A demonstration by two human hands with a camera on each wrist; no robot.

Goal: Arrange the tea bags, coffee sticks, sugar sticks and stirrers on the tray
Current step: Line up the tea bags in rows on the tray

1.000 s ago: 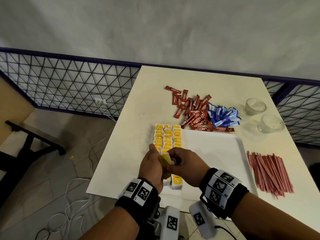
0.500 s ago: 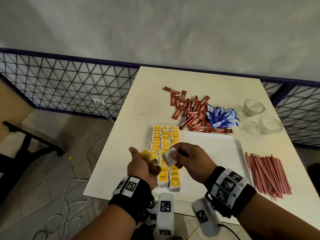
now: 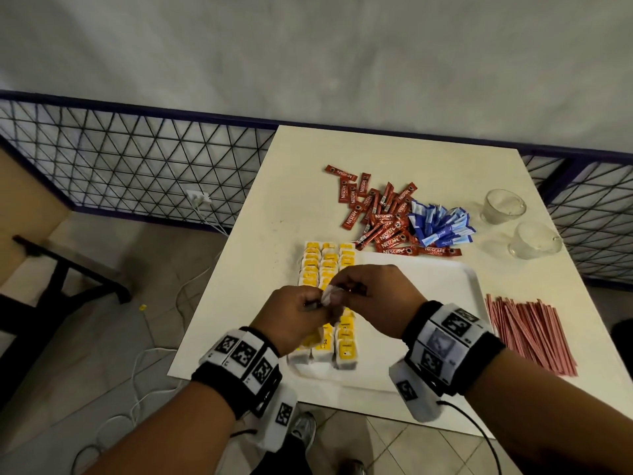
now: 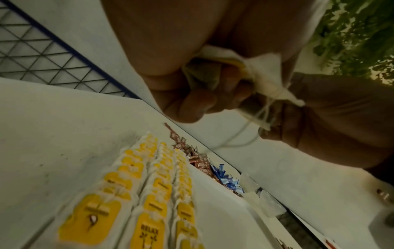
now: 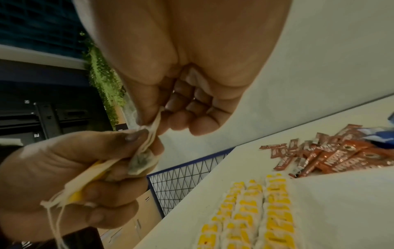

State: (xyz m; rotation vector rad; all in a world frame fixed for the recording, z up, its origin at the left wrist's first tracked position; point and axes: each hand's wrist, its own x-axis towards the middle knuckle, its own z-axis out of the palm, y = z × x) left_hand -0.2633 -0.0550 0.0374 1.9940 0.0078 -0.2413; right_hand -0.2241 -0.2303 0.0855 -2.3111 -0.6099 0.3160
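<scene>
White plastic tray on the desk carries three rows of yellow-tagged tea bags, the rows running from its near edge to its far edge. Above them both hands share one loose tea bag: the left hand has its grip curled round the pouch and yellow tag, and the right hand pinches the gathered end. The bag lies roughly left to right between them, string dangling. Half a second ago the hands were apart. Coffee sticks, blue sugar sticks and stirrers lie on the desk, off the tray.
</scene>
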